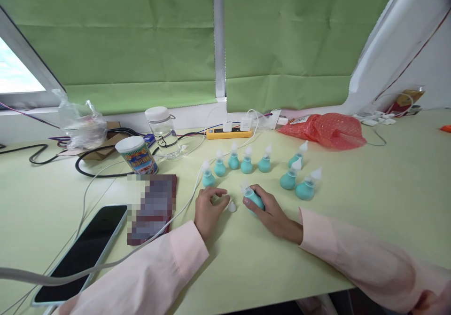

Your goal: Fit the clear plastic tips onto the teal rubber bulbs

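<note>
My right hand [271, 211] is wrapped round a teal squeeze-bulb nasal aspirator [254, 200], tilted toward the left. Its clear collar shows at the top, without the pointed white tip seen on the others. My left hand [210, 210] is bent in a pinch, thumb and forefinger close together; whether something tiny is between them I cannot make out. Just beside the thumb, a small white tip [231, 207] lies on the table. Behind my hands stand several more teal bulb aspirators [246, 164] with pointed translucent tips, in a row and in a group at the right [305, 190].
On the left lie a phone [84, 254] and a blurred dark red packet [153, 207]. A printed canister [141, 157] and a clear bottle [164, 134] stand behind. A white cable crosses near my left forearm. Farther back are a yellow power strip [214, 134] and red bubble wrap [331, 129].
</note>
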A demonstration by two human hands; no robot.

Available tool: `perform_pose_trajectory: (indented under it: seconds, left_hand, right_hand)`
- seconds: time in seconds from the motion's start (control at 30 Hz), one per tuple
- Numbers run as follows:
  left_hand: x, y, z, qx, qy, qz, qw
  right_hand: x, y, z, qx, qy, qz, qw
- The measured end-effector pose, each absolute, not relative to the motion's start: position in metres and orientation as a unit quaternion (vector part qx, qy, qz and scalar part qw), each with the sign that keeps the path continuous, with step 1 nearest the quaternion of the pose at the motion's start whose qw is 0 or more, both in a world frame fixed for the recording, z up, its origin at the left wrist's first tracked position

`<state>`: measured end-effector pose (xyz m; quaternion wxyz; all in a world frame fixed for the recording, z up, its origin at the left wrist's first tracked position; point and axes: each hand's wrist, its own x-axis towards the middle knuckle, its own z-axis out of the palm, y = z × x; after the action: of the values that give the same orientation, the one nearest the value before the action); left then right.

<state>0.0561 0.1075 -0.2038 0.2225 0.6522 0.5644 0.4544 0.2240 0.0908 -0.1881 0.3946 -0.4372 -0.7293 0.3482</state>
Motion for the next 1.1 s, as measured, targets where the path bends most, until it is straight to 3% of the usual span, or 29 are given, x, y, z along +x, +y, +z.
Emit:
perform_pose_trajectory:
  seconds: [0.23, 0.5, 0.7, 1.1]
  left_hand:
    - [0.05, 0.113, -0.206, 0.75, 0.543, 0.373, 0.067]
    - [0.051, 0.112, -0.203, 0.75, 0.551, 0.349, 0.11]
    - [0.052, 0.098, -0.187, 0.714, 0.479, 0.473, 0.193]
    - [0.06, 0.086, -0.187, 0.809, 0.383, 0.396, 0.204]
  right_hand:
    - [0.225, 0.091, -0.188, -0.426, -0.746, 0.351, 0.373]
    - [0.224, 0.09, -0.187, -0.425, -0.77, 0.316, 0.357]
    - [0.224, 0.088, -0.191, -0.378, -0.823, 0.222, 0.363]
    - [0.224, 0.086, -0.194, -0.303, -0.875, 0.158, 0.343]
